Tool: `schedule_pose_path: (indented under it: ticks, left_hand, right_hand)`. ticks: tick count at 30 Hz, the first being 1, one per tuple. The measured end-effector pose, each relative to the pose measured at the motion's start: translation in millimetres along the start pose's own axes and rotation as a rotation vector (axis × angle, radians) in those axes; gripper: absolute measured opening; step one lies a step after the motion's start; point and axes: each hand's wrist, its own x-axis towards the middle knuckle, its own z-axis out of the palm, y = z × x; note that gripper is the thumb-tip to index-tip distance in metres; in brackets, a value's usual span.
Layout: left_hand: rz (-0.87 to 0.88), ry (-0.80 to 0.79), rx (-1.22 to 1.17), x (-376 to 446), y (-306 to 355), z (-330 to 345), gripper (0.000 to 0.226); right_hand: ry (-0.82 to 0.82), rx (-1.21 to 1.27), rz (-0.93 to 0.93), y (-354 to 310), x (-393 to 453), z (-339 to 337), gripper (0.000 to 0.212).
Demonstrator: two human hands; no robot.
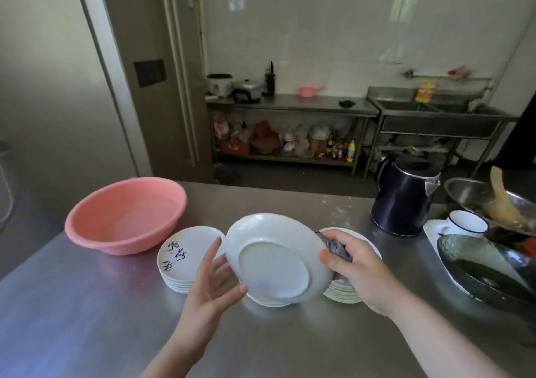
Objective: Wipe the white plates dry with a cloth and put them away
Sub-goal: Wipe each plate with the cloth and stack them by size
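A white plate [275, 257] is held tilted above the steel counter [87, 305], its underside facing me. My right hand [356, 267] pinches its right rim together with a grey cloth [336, 247], thumb on the underside. My left hand [214, 276] has straight, spread fingers against the plate's left edge. Left of it stands a stack of plates [185, 258] with black calligraphy on the top one. Another white stack [345, 290] sits at the right, partly behind my right hand. More plates lie under the held one.
A pink basin [124, 215] stands at the left rear of the counter. A dark kettle [403, 201], a white mug [467, 222], a wok [487, 267] and a steel bowl [464, 192] crowd the right side. Shelving and a sink line the far wall.
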Motion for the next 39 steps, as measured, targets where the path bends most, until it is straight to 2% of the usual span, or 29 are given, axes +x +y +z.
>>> schedule_pose_path:
  ticks: [4, 6, 12, 15, 22, 25, 28, 30, 33, 36, 39]
  left_hand:
    - [-0.011, 0.044, -0.137, 4, 4, 17, 0.086]
    - [0.002, 0.083, -0.203, 7, 9, 23, 0.087]
    - [0.059, 0.088, -0.293, 7, 32, 30, 0.079]
    - [0.137, 0.081, -0.253, 5, 47, 34, 0.079]
    - [0.237, 0.146, -0.241, 7, 82, 48, 0.074]
    - [0.257, 0.186, -0.277, 12, 98, 51, 0.065]
    - [0.279, 0.153, -0.280, 17, 113, 50, 0.069]
    - [0.297, 0.133, -0.277, 20, 121, 50, 0.076]
    - [0.335, 0.125, -0.263, 23, 128, 52, 0.083]
    - [0.365, 0.107, -0.218, 23, 137, 54, 0.078]
    - [0.395, 0.078, -0.171, 23, 145, 55, 0.075]
  right_hand:
    - [0.082, 0.313, 0.079, -11, 12, 5, 0.031]
    - [0.102, 0.381, 0.102, -12, 14, 7, 0.035]
    - [0.104, 0.441, 0.110, -12, 14, 12, 0.037]
    - [0.125, 0.447, 0.108, -11, 15, 13, 0.036]
    - [0.319, 0.374, 0.110, -15, 23, 19, 0.034]
    - [0.370, 0.412, 0.021, -34, 30, 16, 0.026]
    - [0.482, 0.291, -0.177, -69, 38, 12, 0.028]
    - [0.525, 0.095, -0.346, -88, 45, 10, 0.026]
    - [0.514, -0.224, -0.498, -108, 57, 16, 0.024]
    - [0.541, -0.339, -0.608, -121, 64, 28, 0.028]
    - [0.495, -0.485, -0.748, -134, 64, 45, 0.027]
